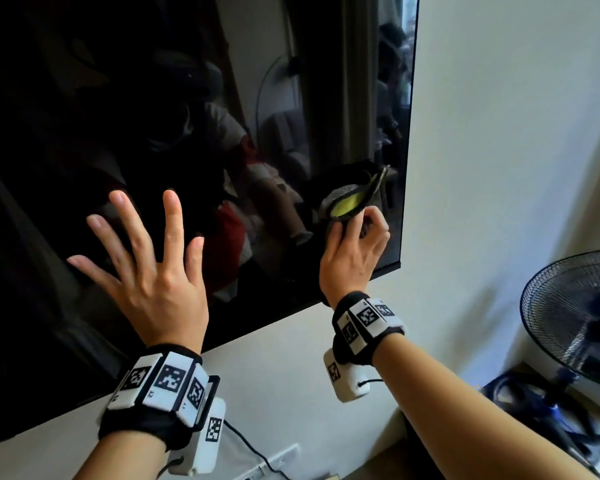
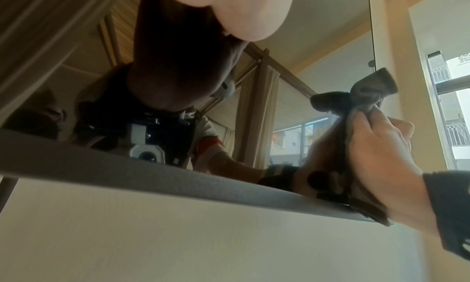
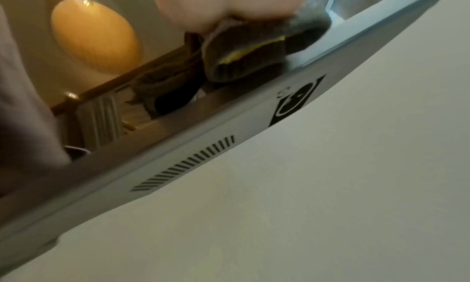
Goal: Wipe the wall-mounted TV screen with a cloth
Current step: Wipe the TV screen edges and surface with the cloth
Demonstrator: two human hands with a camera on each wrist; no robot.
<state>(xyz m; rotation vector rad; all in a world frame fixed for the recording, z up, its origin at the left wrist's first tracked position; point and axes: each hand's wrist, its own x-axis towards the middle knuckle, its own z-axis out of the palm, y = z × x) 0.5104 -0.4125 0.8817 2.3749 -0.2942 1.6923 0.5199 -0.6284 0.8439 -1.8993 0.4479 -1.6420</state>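
My right hand (image 1: 355,249) grips a bunched grey cloth (image 1: 347,199) with a yellow-green inner face, pressed on the glossy black TV screen (image 1: 187,116) near its lower right corner. My left hand (image 1: 153,271) has its fingers spread wide over the glass further left; whether it touches, I cannot tell. A mesh fan (image 1: 579,317) stands right of the matte wall (image 1: 516,133), below the screen's bottom edge.

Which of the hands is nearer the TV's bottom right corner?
Right. The right hand grips the cloth on the TV screen just by that corner; the left hand is spread further left.
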